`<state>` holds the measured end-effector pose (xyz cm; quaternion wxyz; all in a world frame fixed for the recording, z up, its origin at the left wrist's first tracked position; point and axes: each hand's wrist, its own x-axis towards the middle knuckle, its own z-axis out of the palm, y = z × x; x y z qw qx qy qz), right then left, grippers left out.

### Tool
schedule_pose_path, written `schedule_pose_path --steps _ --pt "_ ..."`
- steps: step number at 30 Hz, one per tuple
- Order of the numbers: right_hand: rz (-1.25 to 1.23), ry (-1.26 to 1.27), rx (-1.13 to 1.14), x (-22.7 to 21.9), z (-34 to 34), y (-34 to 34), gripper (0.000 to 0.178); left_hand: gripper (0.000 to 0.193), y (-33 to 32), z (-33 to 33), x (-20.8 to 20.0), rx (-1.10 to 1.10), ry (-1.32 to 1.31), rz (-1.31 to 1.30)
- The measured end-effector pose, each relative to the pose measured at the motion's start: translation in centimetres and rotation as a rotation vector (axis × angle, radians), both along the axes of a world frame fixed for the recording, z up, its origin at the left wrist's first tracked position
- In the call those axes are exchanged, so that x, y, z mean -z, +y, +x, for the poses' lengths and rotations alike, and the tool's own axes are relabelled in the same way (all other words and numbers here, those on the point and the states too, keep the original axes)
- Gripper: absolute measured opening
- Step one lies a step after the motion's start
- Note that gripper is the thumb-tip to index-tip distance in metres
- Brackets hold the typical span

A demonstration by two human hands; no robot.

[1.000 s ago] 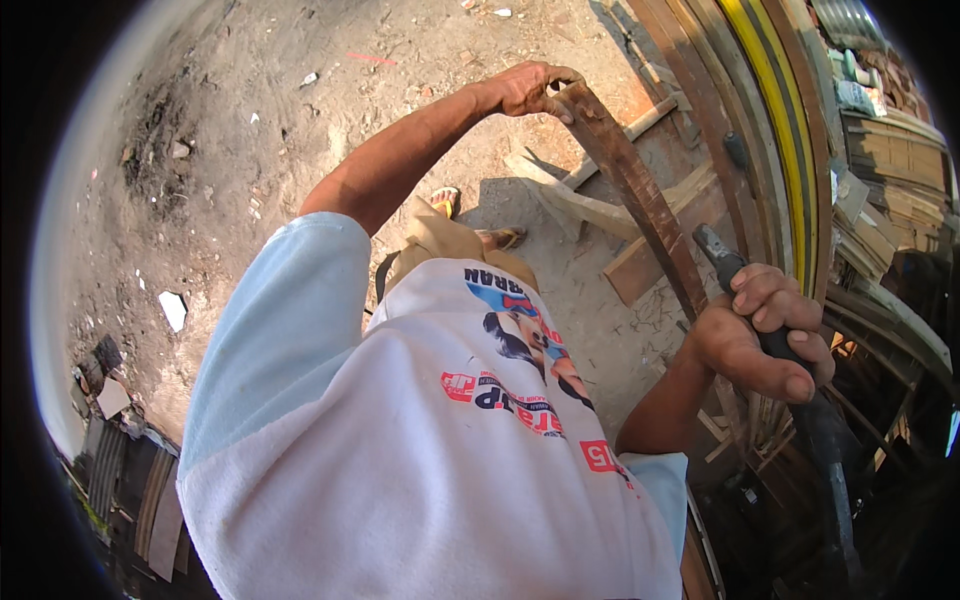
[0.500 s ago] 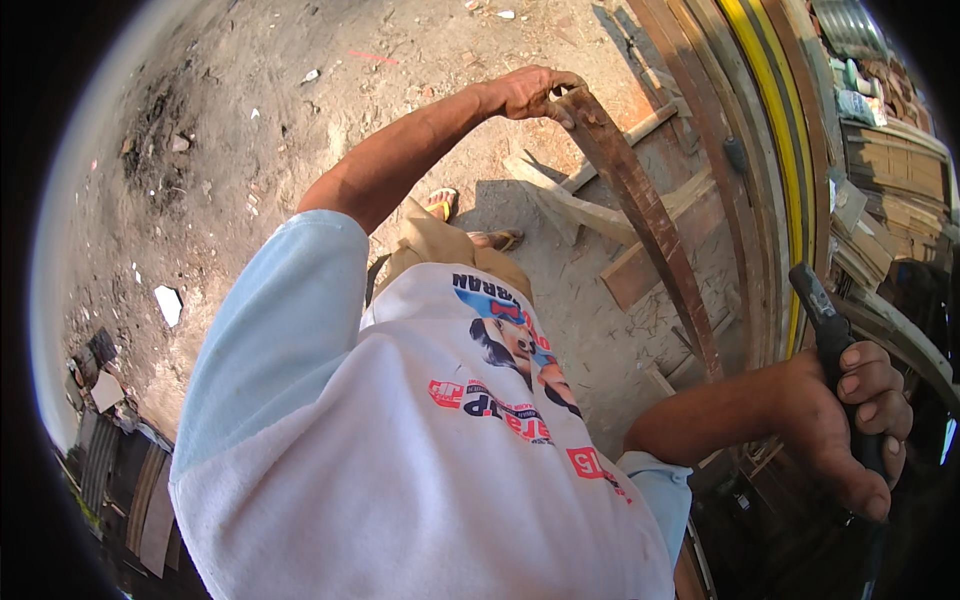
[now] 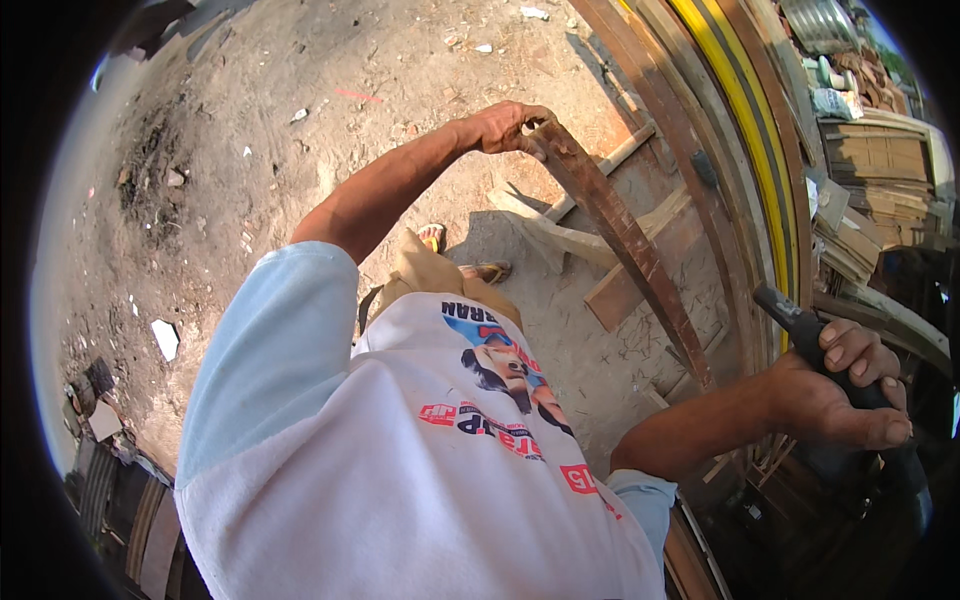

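My left hand [image 3: 508,129] is closed on the upper end of a long, narrow reddish-brown wooden board [image 3: 625,240], thumb and fingers pinching it. The board slants down toward the right, its far end near my right forearm. On the right, my right hand [image 3: 850,385] is wrapped round a dark tool [image 3: 790,312] with a thick black grip. Its blunt end points up and left; the lower end fades into shadow, so I cannot tell its exact kind.
Pale crossed timbers [image 3: 560,225] stand behind the board. A stack of long planks with a yellow beam [image 3: 745,110] runs down the right, past piled boards [image 3: 880,160]. Sandy ground [image 3: 270,150] with scattered chips lies left, and rubble [image 3: 100,400] at lower left.
The view has shifted, so most things sit lower and slightly left. My right hand has tilted the dark tool further left. My left hand keeps its hold on the board.
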<state>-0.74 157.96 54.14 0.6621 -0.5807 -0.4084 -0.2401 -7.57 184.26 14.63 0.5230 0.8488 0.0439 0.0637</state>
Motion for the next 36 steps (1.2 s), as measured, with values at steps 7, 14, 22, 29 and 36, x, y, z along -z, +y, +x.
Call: schedule_pose_path --steps 7,14,22,29,36 --pt "-1.197 0.478 0.013 25.9 -5.2 -7.1 0.035 0.053 -0.8 0.7 0.5 0.015 -0.083 -0.008" --pt "-0.731 0.659 -0.19 13.8 -5.8 -4.0 0.035 0.051 0.6 0.6 1.0 0.029 -0.139 0.011" --pt "-0.068 0.02 -0.045 10.3 -3.5 -1.3 0.038 0.05 -0.7 0.6 -0.2 0.015 -0.117 -0.027" --pt "-0.713 1.075 0.012 20.9 -6.1 -3.9 0.039 0.05 -0.1 1.4 1.2 0.072 -0.152 -0.082" --pt "-0.003 0.012 0.226 4.8 -0.3 -3.1 0.041 0.048 0.7 1.4 1.6 0.103 -0.129 -0.07"
